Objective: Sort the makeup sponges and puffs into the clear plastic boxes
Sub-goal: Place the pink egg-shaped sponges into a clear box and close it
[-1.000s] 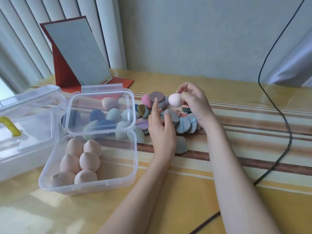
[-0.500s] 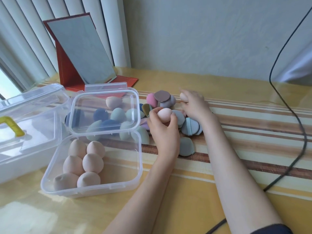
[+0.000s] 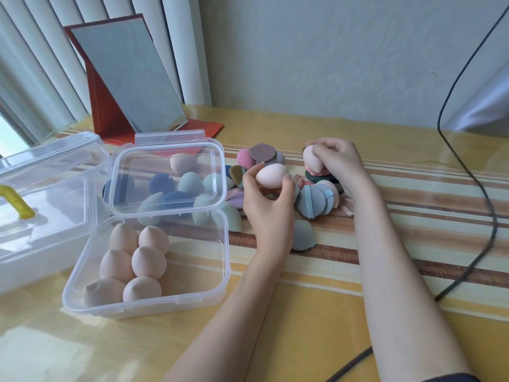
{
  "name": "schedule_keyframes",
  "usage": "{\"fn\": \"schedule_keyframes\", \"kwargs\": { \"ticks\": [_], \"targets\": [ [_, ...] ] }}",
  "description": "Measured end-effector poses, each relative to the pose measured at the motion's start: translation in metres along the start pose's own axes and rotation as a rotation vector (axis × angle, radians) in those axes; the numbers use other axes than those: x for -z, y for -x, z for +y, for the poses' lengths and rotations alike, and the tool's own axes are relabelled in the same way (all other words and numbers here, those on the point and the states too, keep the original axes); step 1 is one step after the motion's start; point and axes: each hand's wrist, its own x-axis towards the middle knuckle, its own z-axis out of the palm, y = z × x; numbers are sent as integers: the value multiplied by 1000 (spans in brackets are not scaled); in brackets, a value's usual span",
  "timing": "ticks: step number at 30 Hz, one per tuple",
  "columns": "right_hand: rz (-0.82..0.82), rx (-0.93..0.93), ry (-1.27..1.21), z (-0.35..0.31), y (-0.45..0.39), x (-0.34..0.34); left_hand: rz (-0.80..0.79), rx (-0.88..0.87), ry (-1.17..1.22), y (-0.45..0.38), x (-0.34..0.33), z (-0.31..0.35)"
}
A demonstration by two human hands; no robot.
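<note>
Sorting in progress, seen from the head view. The desk point(image 3: 344, 312), covered in a striped yellow cloth, carries all the items. At far left stands a large clear box with a yellow handle point(image 3: 41, 205), its contents not discernible. Beside it lies the small clear box point(image 3: 220, 271), lid hinged open toward the back; it holds six beige egg-shaped sponges point(image 3: 132, 266) filling its left half, the right half bare. Behind its lid and to the right lies the unsorted pile point(image 3: 311, 199): blue, green and beige sponges seen through the lid, plus flat puffs in grey, pink, purple and dark green. A folding mirror point(image 3: 129, 75) stands at the rear; a black cable point(image 3: 468, 172) crosses the right side.

The left hand point(image 3: 267, 208) holds a pale pink sponge point(image 3: 271, 175) above the pile, fingers point(image 3: 287, 186) curled round it. The right hand point(image 3: 336, 161) grips a second pink sponge point(image 3: 312, 159) at the far edge of the pile, fingers wrapped over it.

Judged progress: one colour group is partly boxed; most of the pile, including every puff, appears still unsorted.
</note>
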Motion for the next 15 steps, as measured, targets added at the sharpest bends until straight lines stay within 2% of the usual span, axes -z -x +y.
{"fn": "schedule_keyframes", "kwargs": {
  "ticks": [4, 6, 12, 15],
  "targets": [
    [-14, -59, -154, -8, 2, 8, -30, -40, 16, 2, 2, 2],
    [-80, -93, -250, -14, 6, 9, -35, -84, 12, 4, 2, 4],
    [-556, -111, -171, -22, 18, 7, -177, -204, -76, 8, -2, 1],
    [-682, -121, -262, -24, 20, 7, -247, -271, -178, 8, -3, -4]
  ]
}}
